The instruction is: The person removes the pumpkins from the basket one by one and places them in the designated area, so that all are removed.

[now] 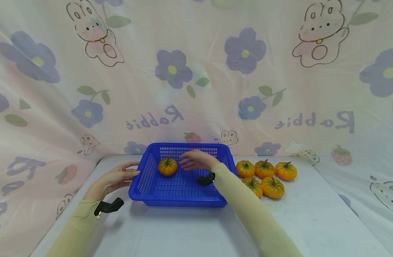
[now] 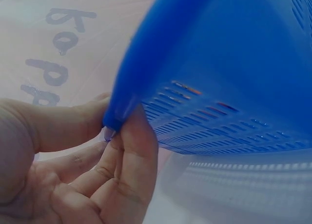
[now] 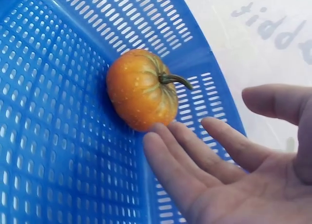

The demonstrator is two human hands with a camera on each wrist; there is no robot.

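A blue plastic basket (image 1: 183, 197) with slotted walls stands on the table. Inside it, toward the back left, sits one small orange pumpkin (image 1: 167, 167) with a green-brown stem. My left hand (image 1: 117, 177) grips the basket's left rim, the thumb on one side and the fingers on the other in the left wrist view. Over the basket's inside reaches my right hand (image 1: 198, 159), just right of the pumpkin. Its fingers are extended and spread, with nothing held, and the fingertips (image 3: 155, 138) overlap the pumpkin's lower edge in the right wrist view.
Several more small pumpkins (image 1: 272, 187) lie grouped on the white table (image 1: 318, 221), close to the basket's right side. A cloth (image 1: 209, 96) printed with rabbits and purple flowers hangs behind the table. Dark wrist cameras (image 1: 110, 206) are strapped over both sleeves.
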